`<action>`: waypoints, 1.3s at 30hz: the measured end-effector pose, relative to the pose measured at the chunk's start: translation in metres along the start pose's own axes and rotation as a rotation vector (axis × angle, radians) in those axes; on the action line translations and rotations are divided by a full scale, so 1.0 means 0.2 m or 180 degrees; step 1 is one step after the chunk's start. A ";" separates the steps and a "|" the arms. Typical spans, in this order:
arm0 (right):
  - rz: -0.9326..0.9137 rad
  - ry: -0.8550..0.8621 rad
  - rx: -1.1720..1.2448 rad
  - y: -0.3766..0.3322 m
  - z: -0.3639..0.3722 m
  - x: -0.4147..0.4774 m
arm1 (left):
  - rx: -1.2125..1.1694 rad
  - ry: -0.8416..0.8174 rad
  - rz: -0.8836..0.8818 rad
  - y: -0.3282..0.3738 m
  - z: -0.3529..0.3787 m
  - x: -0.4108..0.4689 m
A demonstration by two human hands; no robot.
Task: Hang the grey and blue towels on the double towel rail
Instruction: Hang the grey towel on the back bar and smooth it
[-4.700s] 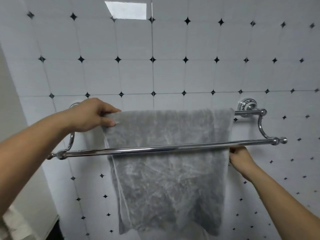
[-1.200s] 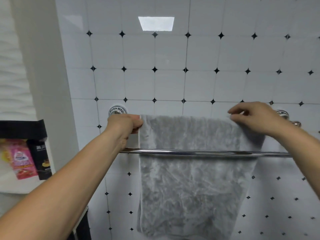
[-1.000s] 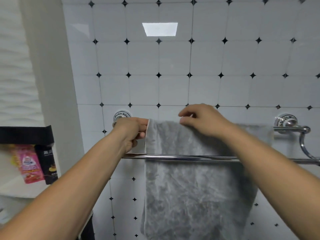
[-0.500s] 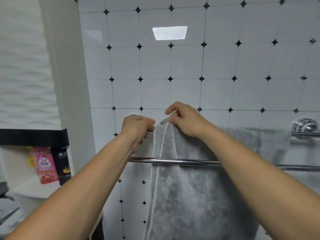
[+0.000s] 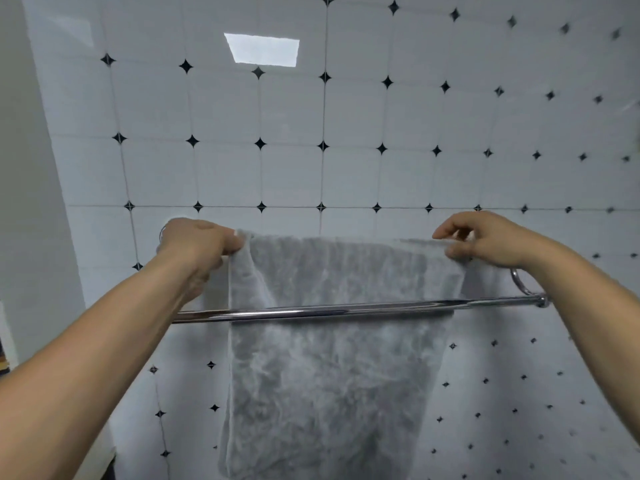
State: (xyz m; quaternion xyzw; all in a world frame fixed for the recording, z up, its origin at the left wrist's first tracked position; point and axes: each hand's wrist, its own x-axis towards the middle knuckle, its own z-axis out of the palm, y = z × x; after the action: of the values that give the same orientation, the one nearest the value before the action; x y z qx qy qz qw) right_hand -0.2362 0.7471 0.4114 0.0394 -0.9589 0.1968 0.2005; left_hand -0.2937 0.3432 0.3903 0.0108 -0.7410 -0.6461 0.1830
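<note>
As far as the head view shows, the job looks about half done: the grey towel (image 5: 332, 375) is draped over the back bar of the double towel rail (image 5: 485, 302) and hangs down behind the bare front bar (image 5: 311, 311). The left hand (image 5: 197, 244) grips the towel's top left corner with curled fingers. The right hand (image 5: 485, 240) pinches the top edge near the right corner, apparently spreading it flat. No blue towel is in sight, so it is left to hang, probably on the front bar. Behind is a white tiled wall (image 5: 294, 168) with black diamond insets and a bright reflected light patch (image 5: 263, 50). Nothing visibly blocks the front bar, though both forearms cross its ends.
</note>
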 end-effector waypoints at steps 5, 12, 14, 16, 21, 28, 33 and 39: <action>-0.0062 0.0227 -0.0383 0.09 -0.01 0.02 | 0.0080 0.0053 -0.0070 0.00 -0.01 0.03; 0.0149 0.0237 -0.0971 0.11 -0.05 0.00 | 0.0456 0.0172 0.0258 -0.07 -0.05 0.00; 0.0254 0.0525 -0.1019 0.09 -0.02 -0.01 | 0.0550 0.0080 0.0336 -0.10 -0.04 -0.01; 0.0586 0.1058 -0.0716 0.10 -0.01 -0.04 | 0.0614 0.0091 0.0366 -0.12 -0.05 0.00; 0.1183 0.0857 0.1296 0.11 0.12 -0.12 | 0.0992 0.0454 0.0606 -0.12 -0.02 0.02; 0.1132 0.0849 0.1121 0.17 0.15 -0.15 | 0.1520 0.0639 0.0971 -0.10 -0.03 -0.01; 0.0982 0.0761 0.1321 0.12 0.19 -0.16 | 0.1548 0.0410 0.1162 -0.14 -0.01 -0.08; 0.1137 0.0522 0.1190 0.16 0.20 -0.16 | 0.1428 0.0050 0.1020 -0.17 -0.03 -0.08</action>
State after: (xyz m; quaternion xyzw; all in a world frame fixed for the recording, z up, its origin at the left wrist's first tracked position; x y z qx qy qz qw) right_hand -0.2258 0.7603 0.3528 -0.1101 -0.8782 0.4053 0.2289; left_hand -0.2846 0.3352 0.3539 -0.0612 -0.8563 -0.4285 0.2817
